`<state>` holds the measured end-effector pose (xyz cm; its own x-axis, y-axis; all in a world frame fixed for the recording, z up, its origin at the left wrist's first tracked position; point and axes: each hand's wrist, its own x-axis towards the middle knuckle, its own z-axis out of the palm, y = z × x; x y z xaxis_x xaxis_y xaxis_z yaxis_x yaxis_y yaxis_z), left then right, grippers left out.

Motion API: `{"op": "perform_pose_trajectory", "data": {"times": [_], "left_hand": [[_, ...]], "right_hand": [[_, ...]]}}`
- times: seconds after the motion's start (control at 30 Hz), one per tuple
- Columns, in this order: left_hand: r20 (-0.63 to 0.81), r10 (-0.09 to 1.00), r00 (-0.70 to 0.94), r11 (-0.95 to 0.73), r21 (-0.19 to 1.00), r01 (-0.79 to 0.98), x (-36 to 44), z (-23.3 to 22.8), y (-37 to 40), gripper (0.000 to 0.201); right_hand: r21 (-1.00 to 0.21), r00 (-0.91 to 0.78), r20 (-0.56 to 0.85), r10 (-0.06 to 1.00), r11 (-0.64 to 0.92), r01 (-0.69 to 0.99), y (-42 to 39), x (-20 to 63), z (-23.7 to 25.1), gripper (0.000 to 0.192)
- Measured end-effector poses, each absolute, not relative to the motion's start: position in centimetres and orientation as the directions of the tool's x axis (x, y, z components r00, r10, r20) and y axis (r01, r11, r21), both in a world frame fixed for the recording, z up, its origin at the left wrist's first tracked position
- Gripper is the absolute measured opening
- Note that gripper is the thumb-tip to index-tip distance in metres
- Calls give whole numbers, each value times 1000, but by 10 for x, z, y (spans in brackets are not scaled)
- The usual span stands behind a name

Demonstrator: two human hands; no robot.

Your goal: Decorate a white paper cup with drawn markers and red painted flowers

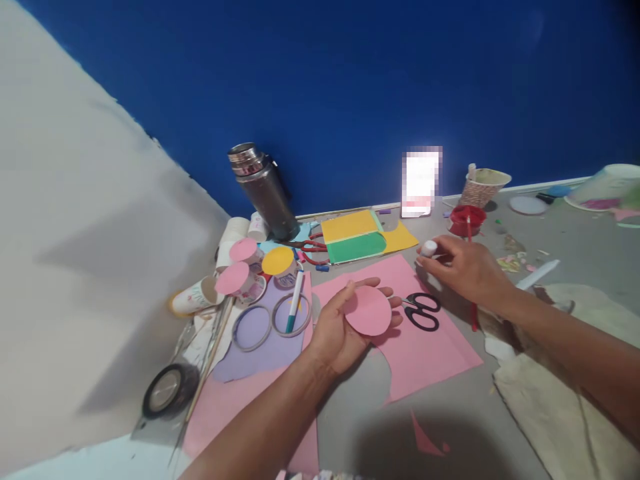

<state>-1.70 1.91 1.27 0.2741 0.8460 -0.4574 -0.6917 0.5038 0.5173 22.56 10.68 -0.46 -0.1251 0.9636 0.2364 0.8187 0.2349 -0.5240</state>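
My left hand (340, 330) is palm up, fingers loosely cupping a pink paper circle (369, 311). My right hand (463, 267) pinches a white glue cap (429, 249), scissors (423, 311) just beside.

Deep blue wall (350, 80) behind, pale white wall (65, 233) at left, grey floor (575, 247) below.

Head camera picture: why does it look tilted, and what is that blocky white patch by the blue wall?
Head view: the wide lens bends and tilts the blue wall; the pixelated patch is blurred on purpose; a soft shadow falls below the left hand holding the pink paper circle; the right hand looks slightly soft.
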Motion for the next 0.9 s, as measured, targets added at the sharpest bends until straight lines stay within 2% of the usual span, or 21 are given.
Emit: {"op": "perform_pose_trajectory", "data": {"times": [0.07, 0.2, 0.37, 0.53, 0.7, 0.9], "left_hand": [[-424, 858, 290, 494, 529, -690, -16, 9, 18, 36], [-372, 859, 351, 509, 553, -660, -14, -1, 15, 36], [-301, 856, 421, 517, 532, -670, -14, -14, 14, 41], [-292, 819, 494, 571, 491, -658, -17, -20, 14, 43], [-272, 866, 419, 497, 552, -670, -14, -21, 13, 45], [-294, 913, 283, 407, 614, -676, -12, -16, 12, 42]], "right_hand": [[-609, -114, 207, 972, 219, 763, 100, 226, -2, 22], [-663, -103, 166, 981, 189, 724, 91, 224, 5, 41], [-702, -60, 110, 992, 120, 702, 79, 216, 8, 43], [-691, -176, 104, 979, 199, 695, 68, 212, 5, 51], [-668, -179, 54, 982, 169, 724, 68, 213, 4, 52], [-644, -224, 61, 973, 209, 736, 74, 223, -19, 49]]}}
